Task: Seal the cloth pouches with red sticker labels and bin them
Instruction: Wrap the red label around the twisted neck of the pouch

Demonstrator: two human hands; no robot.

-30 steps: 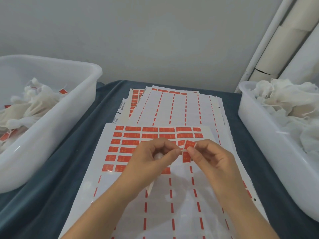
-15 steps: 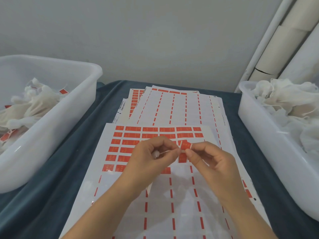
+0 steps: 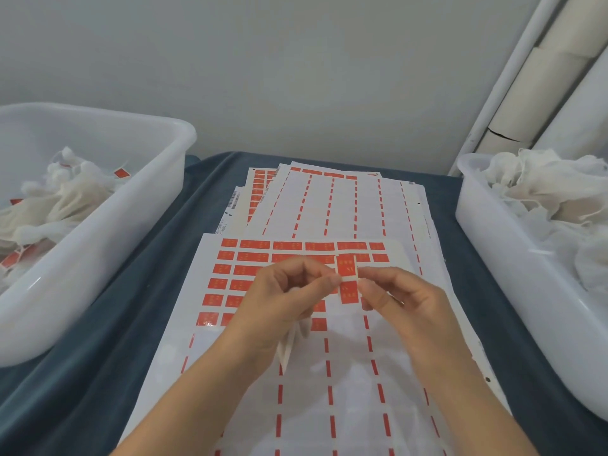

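Note:
My left hand [image 3: 283,301] is closed on a small white cloth pouch [image 3: 291,343], whose body hangs below my palm. Its thin drawstring runs between my two hands. My right hand [image 3: 404,301] pinches a red sticker label [image 3: 348,281] that stands upright across the string, just right of my left fingertips. Both hands hover over the top sticker sheet [image 3: 250,278], which keeps several rows of red labels at its far end. The left bin [image 3: 98,245] holds pouches with red labels on them. The right bin [image 3: 513,264] is heaped with plain white pouches.
More sticker sheets [image 3: 335,205], mostly peeled, are fanned out behind the top one on the dark blue cloth [image 3: 138,284] that covers the table. White pipes and a cardboard tube [image 3: 526,103] lean in the back right corner against the grey wall.
The red label has unfolded from a small bent piece into a long upright strip across the string. Both hands stayed over the same spot on the sheet, fingertips still close together.

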